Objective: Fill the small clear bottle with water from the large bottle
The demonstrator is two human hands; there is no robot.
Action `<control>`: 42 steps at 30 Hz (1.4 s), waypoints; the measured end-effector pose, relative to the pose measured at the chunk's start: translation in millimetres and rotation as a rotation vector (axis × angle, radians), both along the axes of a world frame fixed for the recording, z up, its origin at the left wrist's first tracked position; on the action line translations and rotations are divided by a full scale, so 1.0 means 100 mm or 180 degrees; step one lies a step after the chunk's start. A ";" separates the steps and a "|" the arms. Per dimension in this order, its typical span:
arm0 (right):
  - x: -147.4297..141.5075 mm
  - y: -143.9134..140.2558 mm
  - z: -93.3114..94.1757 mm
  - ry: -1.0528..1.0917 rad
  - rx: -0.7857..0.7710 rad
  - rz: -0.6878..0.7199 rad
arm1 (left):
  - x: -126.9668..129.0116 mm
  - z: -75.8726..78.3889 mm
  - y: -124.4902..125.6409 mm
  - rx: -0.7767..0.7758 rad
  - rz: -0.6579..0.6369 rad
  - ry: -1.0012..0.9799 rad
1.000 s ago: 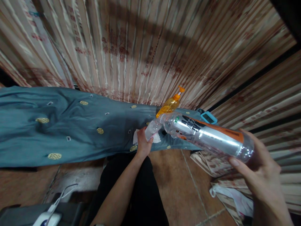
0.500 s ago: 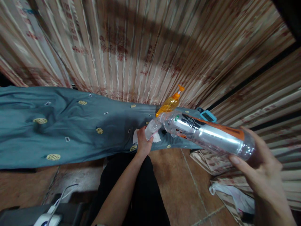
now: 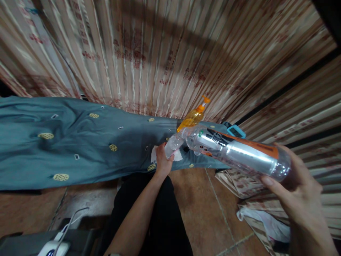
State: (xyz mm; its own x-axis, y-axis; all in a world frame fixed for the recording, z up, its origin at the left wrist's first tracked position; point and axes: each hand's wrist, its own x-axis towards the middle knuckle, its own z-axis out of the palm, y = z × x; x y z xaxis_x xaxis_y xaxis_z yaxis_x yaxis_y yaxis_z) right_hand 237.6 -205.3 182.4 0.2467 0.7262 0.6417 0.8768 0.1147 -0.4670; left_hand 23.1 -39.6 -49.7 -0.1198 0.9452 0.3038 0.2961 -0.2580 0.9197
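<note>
My right hand (image 3: 301, 188) is closed round the base of a large clear plastic bottle (image 3: 247, 158) with a silver, orange and black label. This bottle is tilted, its neck down to the left. At its mouth is the top of a smaller clear bottle (image 3: 174, 142), which my left hand (image 3: 163, 160) grips low down. I cannot make out liquid passing between them. Under my left hand lies a white paper or cloth (image 3: 178, 155). Just behind the two bottle mouths stands an orange pump bottle (image 3: 191, 119).
A green-blue cloth (image 3: 93, 142) with pineapple prints covers the long narrow surface. At its right end stands a light-blue framed device (image 3: 236, 131). Pleated curtains (image 3: 149, 60) hang behind and to the right. A white device with cables (image 3: 57, 245) sits at lower left.
Almost nothing differs. The large bottle and my right hand have shifted very slightly to the right in view; both hands keep their holds.
</note>
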 end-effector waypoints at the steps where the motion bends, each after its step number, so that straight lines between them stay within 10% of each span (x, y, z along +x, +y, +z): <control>1: 0.00 0.00 0.00 -0.0018 0.0002 -0.0018 | 0.00 0.01 0.00 -0.0004 0.0001 -0.0009; 42: 0.00 0.01 0.05 -0.0045 -0.0105 -0.0114 | 0.01 -0.01 0.01 -0.0039 -0.0007 -0.0031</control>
